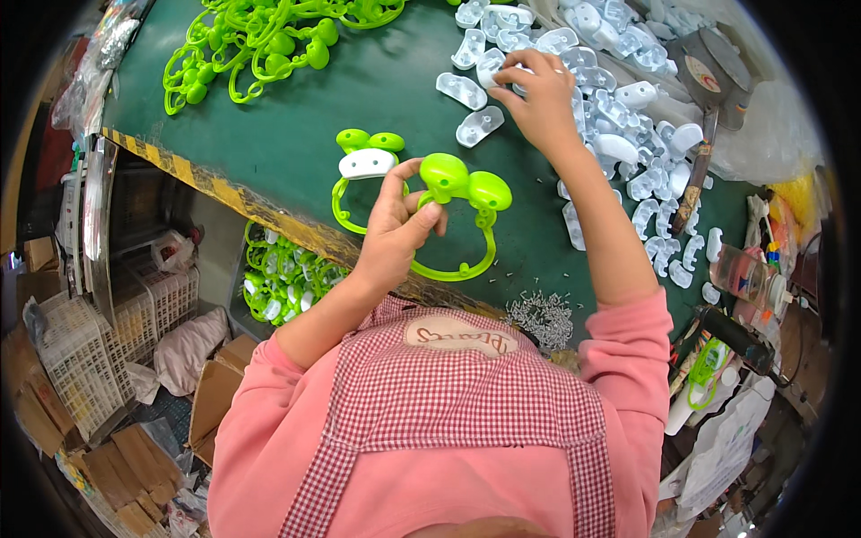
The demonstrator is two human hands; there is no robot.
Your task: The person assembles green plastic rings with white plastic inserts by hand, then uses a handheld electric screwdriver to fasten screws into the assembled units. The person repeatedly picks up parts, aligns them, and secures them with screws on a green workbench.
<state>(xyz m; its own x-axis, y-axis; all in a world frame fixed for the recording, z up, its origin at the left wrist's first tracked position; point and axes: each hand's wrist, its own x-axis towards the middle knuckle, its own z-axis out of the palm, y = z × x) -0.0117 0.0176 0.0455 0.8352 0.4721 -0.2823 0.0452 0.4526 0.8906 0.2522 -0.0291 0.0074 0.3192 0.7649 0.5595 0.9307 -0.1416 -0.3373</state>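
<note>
My left hand (pixel 397 235) pinches a bright green plastic ring (pixel 444 176) with two rounded lobes, holding it over the bench near its front edge. Partly behind that hand, a second green ring (pixel 352 140) lies on the bench, with a white two-holed plastic piece (pixel 367 163) below its lobes. My right hand (pixel 543 101) is farther off, its fingers curled down among loose white plastic pieces (pixel 479 126). Its fingertips are at a white piece (pixel 490 67); whether they grip it is unclear. Small metal screws (pixel 541 319) are heaped near my apron.
More green rings (pixel 269 47) are piled at the far left of the green bench top (pixel 269 148). Below the striped edge, a bin (pixel 237 296) holds rings with white pieces. A long-handled tool (pixel 699 161) lies at right, near a clear bottle (pixel 746 276) and a black-handled tool (pixel 736 339).
</note>
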